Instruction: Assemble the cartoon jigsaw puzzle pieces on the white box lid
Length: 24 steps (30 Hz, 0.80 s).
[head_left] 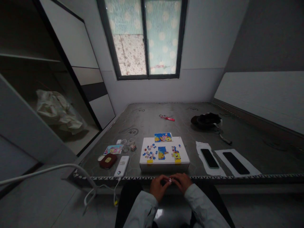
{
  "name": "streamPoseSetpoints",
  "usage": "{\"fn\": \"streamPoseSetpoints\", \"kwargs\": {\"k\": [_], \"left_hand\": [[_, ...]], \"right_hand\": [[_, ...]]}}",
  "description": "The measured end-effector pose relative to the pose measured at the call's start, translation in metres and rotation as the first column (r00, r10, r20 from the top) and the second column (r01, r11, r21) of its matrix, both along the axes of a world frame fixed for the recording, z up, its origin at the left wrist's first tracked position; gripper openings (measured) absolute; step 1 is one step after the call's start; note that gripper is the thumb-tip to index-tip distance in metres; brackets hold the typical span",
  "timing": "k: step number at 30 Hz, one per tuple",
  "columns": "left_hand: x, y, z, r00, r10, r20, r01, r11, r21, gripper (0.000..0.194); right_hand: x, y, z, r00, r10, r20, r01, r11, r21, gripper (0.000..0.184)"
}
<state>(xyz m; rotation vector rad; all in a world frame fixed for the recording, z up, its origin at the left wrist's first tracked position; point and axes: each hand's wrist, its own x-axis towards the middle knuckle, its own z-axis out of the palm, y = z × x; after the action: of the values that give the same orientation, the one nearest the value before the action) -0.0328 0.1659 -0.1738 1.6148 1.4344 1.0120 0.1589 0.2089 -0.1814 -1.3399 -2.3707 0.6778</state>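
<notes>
Just in front of the mattress edge, my left hand [158, 187] and my right hand [181, 182] meet fingertip to fingertip. Pinched between them is a small pale jigsaw piece [170, 180]; whether it is one piece or two joined, I cannot tell. Beyond my hands lies a flat white box [163, 167]. On its lid, loose jigsaw pieces [149, 154] are spread at the left. A partly joined puzzle section [161, 153] lies in the middle, and another joined section [176, 154] with a yellow figure is at the right. A picture card [162, 137] rests at the box's far edge.
Left of the box are a white power bank [122, 166] with a cable, a brown case [108, 161], a colourful card [114, 149] and small clear containers [125, 146]. To the right lie two phones [210, 158] on white sheets and a dark cap [206, 120]. A red packet [167, 118] lies farther back.
</notes>
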Motion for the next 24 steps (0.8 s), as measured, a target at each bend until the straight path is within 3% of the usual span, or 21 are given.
{"fn": "streamPoseSetpoints", "kwargs": {"k": [14, 24], "left_hand": [[0.0033, -0.0013, 0.0044, 0.999, 0.017, -0.047, -0.019, 0.999, -0.031, 0.027], [0.0037, -0.0015, 0.0020, 1.000, 0.015, -0.014, -0.016, 1.000, -0.024, 0.019]], "right_hand": [[0.0023, 0.0003, -0.0063, 0.999, 0.008, -0.038, -0.007, 1.000, 0.020, 0.029], [0.0018, -0.0010, -0.0050, 0.999, 0.005, -0.044, -0.005, 1.000, 0.000, 0.031]]}}
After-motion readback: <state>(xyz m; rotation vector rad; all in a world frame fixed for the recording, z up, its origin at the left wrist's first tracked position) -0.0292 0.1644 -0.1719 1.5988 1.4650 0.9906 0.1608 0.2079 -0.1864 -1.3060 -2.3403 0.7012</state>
